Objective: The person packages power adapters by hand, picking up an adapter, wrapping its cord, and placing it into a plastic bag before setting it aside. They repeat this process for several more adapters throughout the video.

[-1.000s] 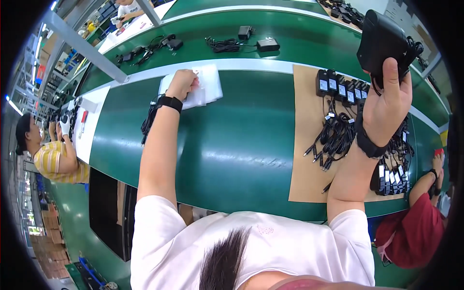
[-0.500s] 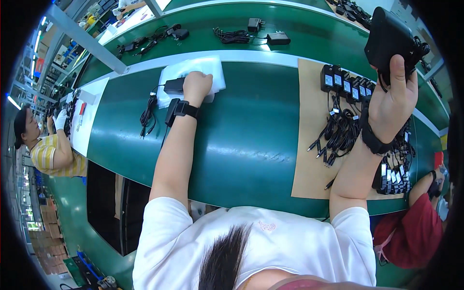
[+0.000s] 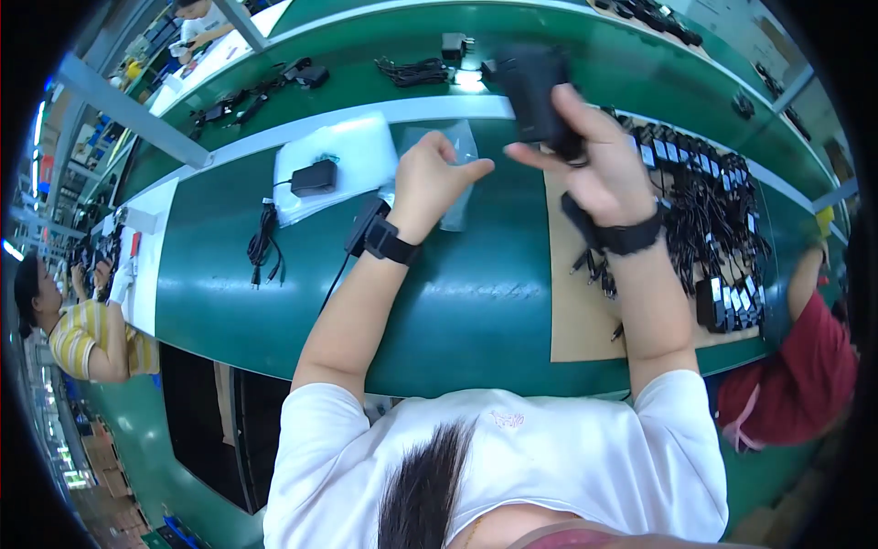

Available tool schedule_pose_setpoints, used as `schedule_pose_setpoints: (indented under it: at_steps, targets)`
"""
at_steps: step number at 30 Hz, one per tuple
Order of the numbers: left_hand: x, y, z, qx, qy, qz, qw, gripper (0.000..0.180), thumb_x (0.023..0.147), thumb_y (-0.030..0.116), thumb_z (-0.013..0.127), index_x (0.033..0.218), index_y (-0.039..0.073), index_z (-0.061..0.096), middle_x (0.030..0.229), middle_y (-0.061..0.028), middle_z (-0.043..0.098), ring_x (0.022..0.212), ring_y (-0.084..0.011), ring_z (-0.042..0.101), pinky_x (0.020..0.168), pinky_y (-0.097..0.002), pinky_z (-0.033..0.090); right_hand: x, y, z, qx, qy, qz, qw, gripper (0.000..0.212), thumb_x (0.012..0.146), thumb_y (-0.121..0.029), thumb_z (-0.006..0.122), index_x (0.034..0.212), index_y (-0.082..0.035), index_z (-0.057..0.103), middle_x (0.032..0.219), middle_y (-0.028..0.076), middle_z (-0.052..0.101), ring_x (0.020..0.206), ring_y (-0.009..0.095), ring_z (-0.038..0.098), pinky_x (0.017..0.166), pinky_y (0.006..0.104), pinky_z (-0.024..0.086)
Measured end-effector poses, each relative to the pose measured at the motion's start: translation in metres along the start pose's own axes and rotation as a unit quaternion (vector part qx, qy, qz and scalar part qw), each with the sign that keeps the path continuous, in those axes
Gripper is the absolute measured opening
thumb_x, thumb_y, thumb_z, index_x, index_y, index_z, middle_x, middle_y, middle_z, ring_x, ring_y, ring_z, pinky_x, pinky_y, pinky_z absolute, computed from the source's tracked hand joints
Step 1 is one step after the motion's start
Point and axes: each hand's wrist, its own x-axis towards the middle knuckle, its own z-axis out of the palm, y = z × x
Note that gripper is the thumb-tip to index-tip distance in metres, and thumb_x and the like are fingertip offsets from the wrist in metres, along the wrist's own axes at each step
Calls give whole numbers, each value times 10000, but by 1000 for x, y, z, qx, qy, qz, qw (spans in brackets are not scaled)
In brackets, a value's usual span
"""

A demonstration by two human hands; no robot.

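Observation:
My right hand (image 3: 604, 169) is raised over the bench and grips a black power adapter (image 3: 535, 82), blurred by motion. Facing it, my left hand (image 3: 432, 188) has curled fingers and its thumb pointing right. A clear plastic bag (image 3: 460, 197) shows on both sides of that hand and seems pinched in it; the fingertips are partly hidden. Left of my left hand, a second black power adapter (image 3: 314, 177) lies on a stack of clear plastic bags (image 3: 357, 137). Its bundled cable (image 3: 262, 242) rests on the green bench just off the stack.
Brown cardboard (image 3: 576, 320) at right carries rows of black adapters (image 3: 732, 302) and tangled cables (image 3: 704, 220). More adapters (image 3: 455, 46) lie on the far green shelf. A metal post (image 3: 137, 110) rises at left. Co-workers sit at left (image 3: 91, 339), right (image 3: 791, 366) and far back.
My left hand has left the adapter on the bag stack and moved right, to a clear bag. My right hand has brought its black adapter leftward, toward my left hand.

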Motion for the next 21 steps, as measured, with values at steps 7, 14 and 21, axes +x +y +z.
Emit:
schedule_pose_setpoints:
  at_steps: [7,14,21]
  targets:
    - [-30,1,31,-57,0,131,990,435,585,311,755,793,27,499,716,-140,612,666,-327,611,570,-375,483,13,53,-12,22,43,108,993,286,865,-210,558,1054,4,543,909,88,602,823,171,581,754,398,517]
    - [-16,4,-9,-24,-12,22,999,480,567,337,790,861,46,547,692,-153,607,651,-328,603,582,-380,478,10,49,-29,-217,109,-132,961,262,854,-168,577,1043,7,527,956,54,587,853,127,557,776,256,455]
    - [-25,-2,21,35,-1,131,991,572,593,339,764,997,38,494,670,-173,606,624,-329,610,553,-388,478,-20,33,-2,-43,-18,12,999,335,904,-236,484,1135,6,495,1049,109,587,936,205,590,843,458,486]
